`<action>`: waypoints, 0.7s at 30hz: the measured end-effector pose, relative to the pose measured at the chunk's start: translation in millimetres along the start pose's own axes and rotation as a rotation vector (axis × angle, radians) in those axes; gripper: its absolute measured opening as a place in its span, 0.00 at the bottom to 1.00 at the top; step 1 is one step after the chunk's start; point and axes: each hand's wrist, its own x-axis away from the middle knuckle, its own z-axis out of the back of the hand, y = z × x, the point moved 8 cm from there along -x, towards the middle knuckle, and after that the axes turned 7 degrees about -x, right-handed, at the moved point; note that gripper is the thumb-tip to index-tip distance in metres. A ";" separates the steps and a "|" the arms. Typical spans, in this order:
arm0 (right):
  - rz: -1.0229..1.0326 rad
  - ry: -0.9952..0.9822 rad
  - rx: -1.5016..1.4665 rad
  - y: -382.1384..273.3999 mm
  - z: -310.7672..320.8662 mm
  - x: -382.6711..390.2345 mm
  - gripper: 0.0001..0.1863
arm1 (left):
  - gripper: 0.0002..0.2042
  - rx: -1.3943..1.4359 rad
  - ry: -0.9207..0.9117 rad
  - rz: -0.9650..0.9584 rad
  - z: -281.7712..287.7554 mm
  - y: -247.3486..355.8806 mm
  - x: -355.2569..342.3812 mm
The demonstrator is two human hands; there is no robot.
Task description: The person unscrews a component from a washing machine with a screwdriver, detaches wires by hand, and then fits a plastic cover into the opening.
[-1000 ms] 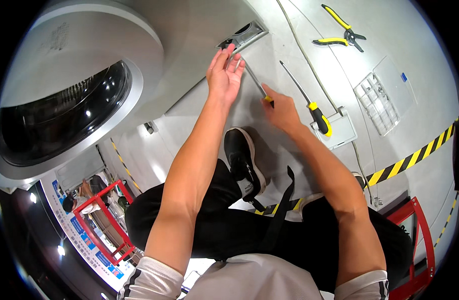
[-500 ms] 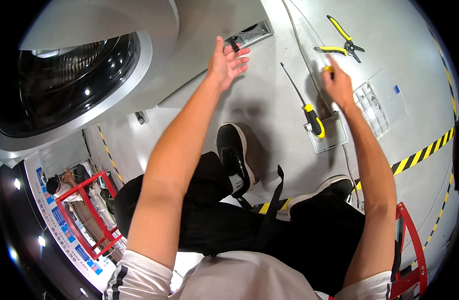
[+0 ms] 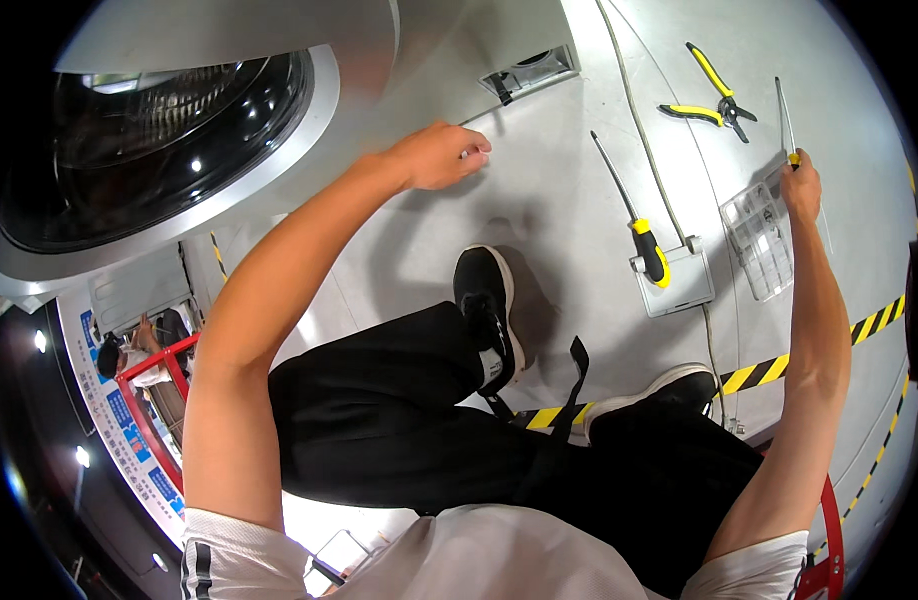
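While right hand [image 3: 802, 190] grips screwdriver [image 3: 786, 118] beside compartment box [image 3: 758, 243], careless wrist swing could knock box; left hand [image 3: 442, 156] half-curled, can't tell if pinching anything.

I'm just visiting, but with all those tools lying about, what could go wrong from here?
A few things, perhaps. The right hand grips a screwdriver close beside the clear compartment box, so a careless move might knock the box. The second screwdriver lies with its handle over a grey panel and might roll if bumped. The yellow-handled pliers lie spread open on the floor, where someone could step on them.
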 end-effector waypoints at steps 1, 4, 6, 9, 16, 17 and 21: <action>0.002 -0.005 0.011 7.3 -1.2 -3.7 0.25 | 0.17 0.062 0.042 0.021 0.5 -0.9 0.5; 0.032 -0.002 0.002 23.9 -2.6 -10.4 0.25 | 0.18 0.082 0.244 -0.003 16.6 -2.9 1.6; 0.018 -0.025 0.046 29.5 -10.2 -9.3 0.25 | 0.18 0.055 0.361 -0.049 29.8 -0.7 6.5; 0.059 0.087 0.088 -4.7 11.5 12.7 0.23 | 0.21 0.023 0.468 -0.145 41.0 13.6 15.3; 0.646 -0.302 -0.189 -100.4 20.5 79.4 0.13 | 0.21 0.100 0.471 -0.168 35.8 27.5 6.9; 0.720 -0.444 -0.105 -111.2 10.9 101.4 0.13 | 0.20 0.129 0.481 -0.177 34.4 25.1 8.7; 0.622 -0.803 0.266 -113.8 -13.7 174.6 0.18 | 0.14 0.233 0.471 -0.224 0.4 18.1 16.2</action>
